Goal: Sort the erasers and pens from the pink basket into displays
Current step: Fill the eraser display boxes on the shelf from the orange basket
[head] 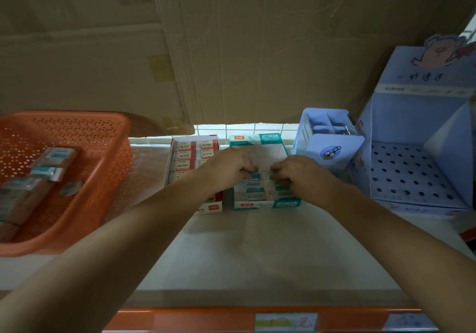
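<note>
Both the left hand and the right hand pinch an eraser inside the teal display box, with more waiting in the basket at the left, and if pushed in crooked it could jam or buckle the packed rows.
</note>
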